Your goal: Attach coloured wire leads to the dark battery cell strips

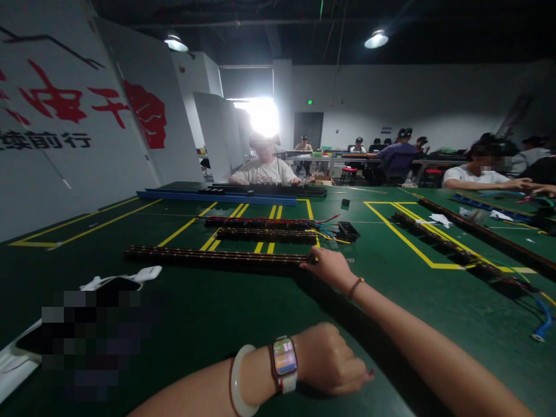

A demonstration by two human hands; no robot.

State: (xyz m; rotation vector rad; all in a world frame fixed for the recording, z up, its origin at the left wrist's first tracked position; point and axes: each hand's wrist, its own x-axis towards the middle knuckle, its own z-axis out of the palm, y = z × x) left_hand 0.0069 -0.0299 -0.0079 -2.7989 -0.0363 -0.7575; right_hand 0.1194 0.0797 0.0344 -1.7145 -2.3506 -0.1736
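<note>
My right hand (pixel 329 267) reaches forward and rests its fingers on the right end of a long dark strip (pixel 217 256) that lies across the green table (pixel 243 313). Whether the fingers grip the strip or only touch it is unclear. My left hand (pixel 330 359) lies near the front edge with the fingers curled loosely on the table surface, holding nothing. A smartwatch and a pale bangle sit on that wrist. Two more dark strips (pixel 264 233) with red and coloured wires lie farther back.
A small black box (pixel 348 230) sits by the wires. White cloth (pixel 125 278) lies at the left. More long strips (pixel 452 246) run along the right side. People sit across the table (pixel 264 168) and at the right (pixel 482 171). Yellow lines mark the table.
</note>
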